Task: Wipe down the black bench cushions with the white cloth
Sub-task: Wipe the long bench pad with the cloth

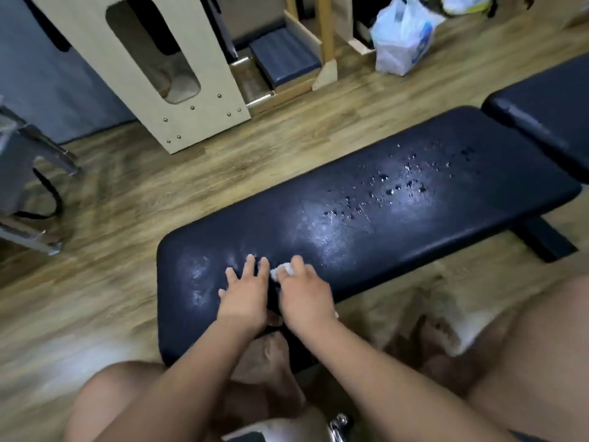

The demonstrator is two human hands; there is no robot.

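The long black bench cushion [366, 218] lies across the view. Its long axis goes from the lower left, near the person, up to the upper right. The near short end is rounded and points toward the person's knees. The far end comes just beside a second black cushion [548, 103] at the right edge, with a narrow gap between the two.

Both hands are on the near part of the long cushion, side by side and almost touching. The left hand [243, 293] lies flat on the surface, palm down, its fingers [251, 263] straight and spread apart, pointing away from the person. The right hand [306, 293] holds the white cloth [282, 270]. Its fingers are bent over the cloth and press it onto the cushion. Only a small bunched part of the cloth shows, between the two hands near the fingertips.

Further along the cushion, toward its far end, many water drops [398, 186] sit on the surface. The area between the drops and the hands looks shiny and smeared.

A black metal foot [541, 240] shows under the far half of the cushion, standing on the wooden floor [127, 193]. On the floor behind the cushion stand a pale wooden box [197, 122] with an oval opening and a white plastic bag [401, 36].
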